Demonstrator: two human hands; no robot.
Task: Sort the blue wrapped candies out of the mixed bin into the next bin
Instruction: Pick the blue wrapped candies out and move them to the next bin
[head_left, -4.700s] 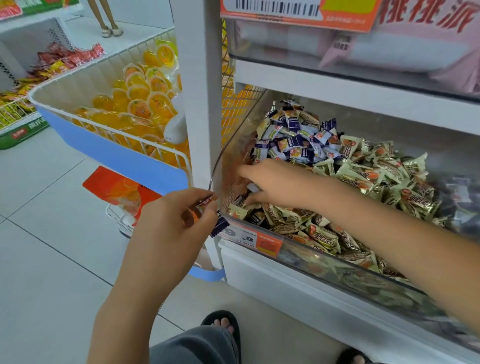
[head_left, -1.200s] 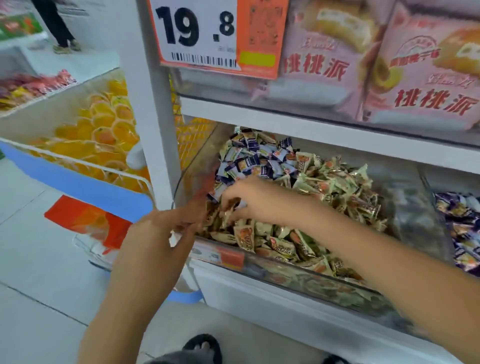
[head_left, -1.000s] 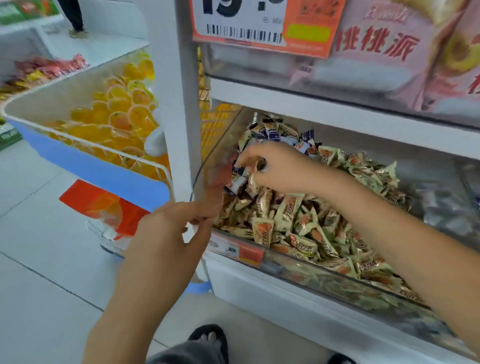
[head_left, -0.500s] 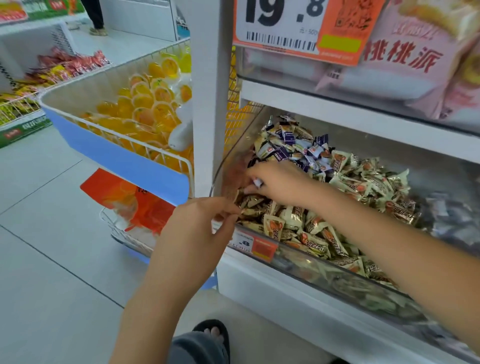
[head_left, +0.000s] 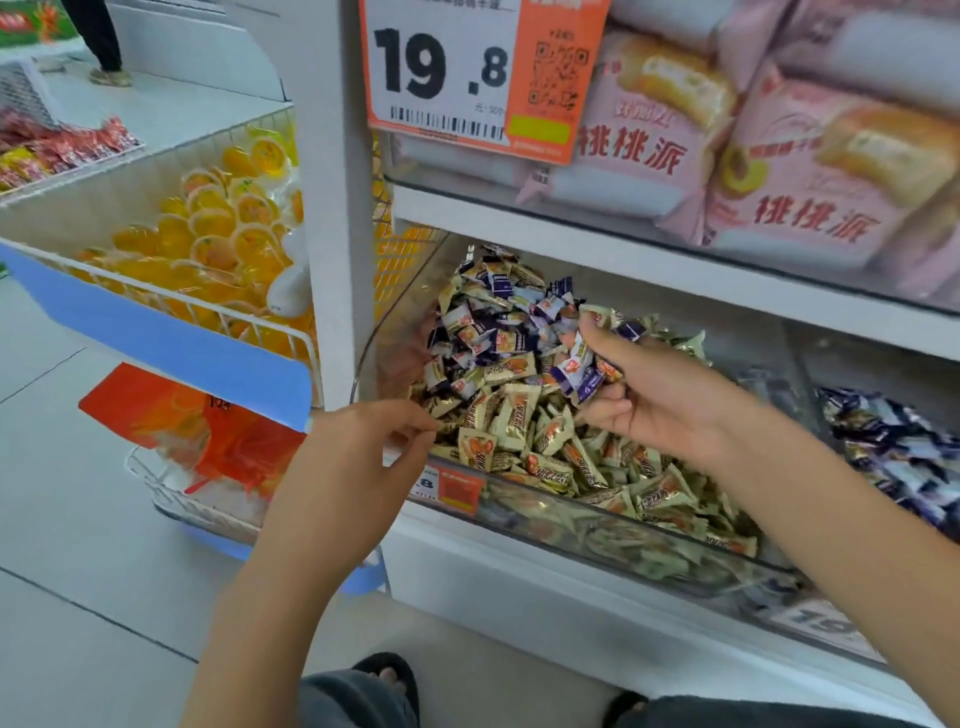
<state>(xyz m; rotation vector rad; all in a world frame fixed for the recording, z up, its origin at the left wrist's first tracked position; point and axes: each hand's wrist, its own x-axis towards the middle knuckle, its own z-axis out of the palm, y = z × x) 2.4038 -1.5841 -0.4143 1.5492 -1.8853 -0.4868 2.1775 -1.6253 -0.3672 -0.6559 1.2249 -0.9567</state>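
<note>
The clear mixed bin (head_left: 597, 540) fills the shelf (head_left: 649, 260) opening, the next bin (head_left: 883, 447) touching its right wall. Blue candies (head_left: 498, 332) heap at the back left. Above the pile, the right hand (head_left: 654, 400) grips several blue candies. The left hand (head_left: 363, 457) pinches the bin's front left rim.

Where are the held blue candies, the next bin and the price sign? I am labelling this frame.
blue candies (head_left: 582, 376): head view, wrapper in right hand's grip.
next bin (head_left: 893, 452): head view, its blue candy pile.
price sign (head_left: 441, 67): head view, printed digits.
</note>
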